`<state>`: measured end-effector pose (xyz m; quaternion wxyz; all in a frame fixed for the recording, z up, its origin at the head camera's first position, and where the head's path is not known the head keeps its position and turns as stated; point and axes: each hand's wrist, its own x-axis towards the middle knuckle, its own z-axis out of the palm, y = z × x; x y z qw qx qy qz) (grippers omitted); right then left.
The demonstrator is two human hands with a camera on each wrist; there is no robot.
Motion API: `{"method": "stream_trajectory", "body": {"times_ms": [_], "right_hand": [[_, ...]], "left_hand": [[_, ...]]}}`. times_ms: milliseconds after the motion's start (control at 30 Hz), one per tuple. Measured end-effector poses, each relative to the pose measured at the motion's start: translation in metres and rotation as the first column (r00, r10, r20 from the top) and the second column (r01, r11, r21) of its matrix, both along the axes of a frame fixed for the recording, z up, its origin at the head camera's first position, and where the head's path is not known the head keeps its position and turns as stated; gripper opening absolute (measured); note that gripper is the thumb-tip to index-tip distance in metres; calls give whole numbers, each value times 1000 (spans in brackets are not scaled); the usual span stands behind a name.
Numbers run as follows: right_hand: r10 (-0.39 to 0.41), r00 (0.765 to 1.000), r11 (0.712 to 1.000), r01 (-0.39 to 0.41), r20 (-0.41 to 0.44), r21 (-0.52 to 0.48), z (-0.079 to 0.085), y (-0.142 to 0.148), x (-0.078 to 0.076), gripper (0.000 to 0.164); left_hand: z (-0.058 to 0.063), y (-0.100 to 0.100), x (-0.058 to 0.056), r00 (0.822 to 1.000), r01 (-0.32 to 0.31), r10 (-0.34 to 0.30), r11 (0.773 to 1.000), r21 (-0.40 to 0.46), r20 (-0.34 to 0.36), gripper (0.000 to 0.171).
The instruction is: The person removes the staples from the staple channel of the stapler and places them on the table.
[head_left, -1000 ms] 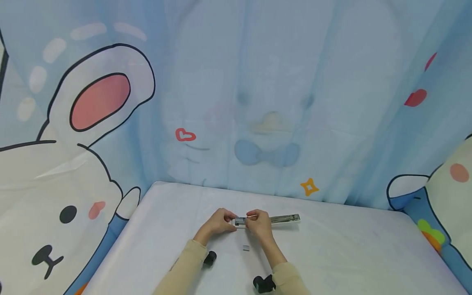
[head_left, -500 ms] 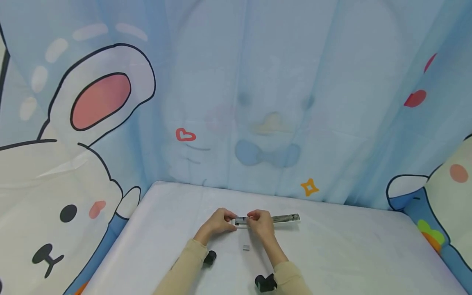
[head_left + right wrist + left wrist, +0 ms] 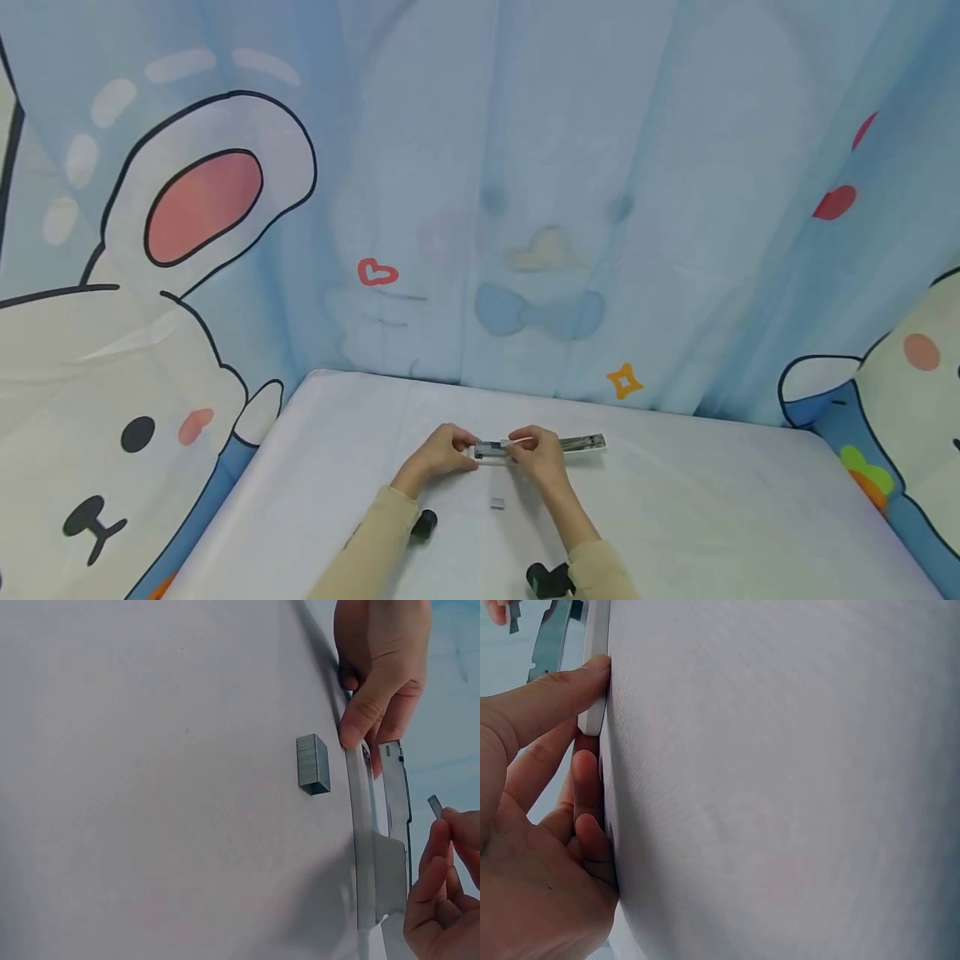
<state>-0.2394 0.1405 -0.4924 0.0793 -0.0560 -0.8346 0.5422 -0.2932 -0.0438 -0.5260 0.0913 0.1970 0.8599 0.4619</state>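
Observation:
A stapler [image 3: 491,450] with a white base and a bared metal magazine [image 3: 395,776] lies on the table, its long part reaching to the right. My left hand [image 3: 438,454] pinches the base's left end, thumb on the near edge, as the left wrist view shows at the white base [image 3: 594,697]. Over the middle of the stapler is my right hand [image 3: 543,457]. Between its thumb and forefinger it pinches a short strip of staples [image 3: 434,805], held just off the magazine. A grey block of staples [image 3: 313,765] lies on the cloth in front of the stapler.
The table has a white cloth [image 3: 697,508], and a blue printed curtain [image 3: 420,208] hangs behind it. Dark wrist-camera housings [image 3: 550,579] sit by both forearms.
My right hand has moved a little to the right along the stapler, showing more of the magazine. The left hand keeps its hold, and the block of staples stays put.

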Motion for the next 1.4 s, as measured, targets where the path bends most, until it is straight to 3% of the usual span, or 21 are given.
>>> {"method": "stream_trajectory", "body": {"times_ms": [200, 433, 633, 1067, 1400], "right_hand": [[2, 999, 1000, -2, 33, 10, -1, 8, 8, 7], [6, 999, 998, -8, 44, 58, -11, 19, 17, 16], [16, 999, 993, -22, 49, 118, -13, 23, 21, 15], [57, 997, 960, -70, 55, 270, -22, 29, 36, 10], [90, 990, 976, -109, 109, 190, -23, 30, 47, 12]], "left_hand": [[1, 0, -1, 1000, 0, 0, 1000, 4, -8, 35], [-4, 1, -1, 1000, 3, -3, 999, 35, -4, 35], [0, 2, -3, 1000, -5, 5, 1000, 31, 0, 35], [5, 1, -2, 1000, -7, 7, 1000, 4, -2, 36], [0, 2, 1, 1000, -5, 5, 1000, -4, 3, 35]]}}
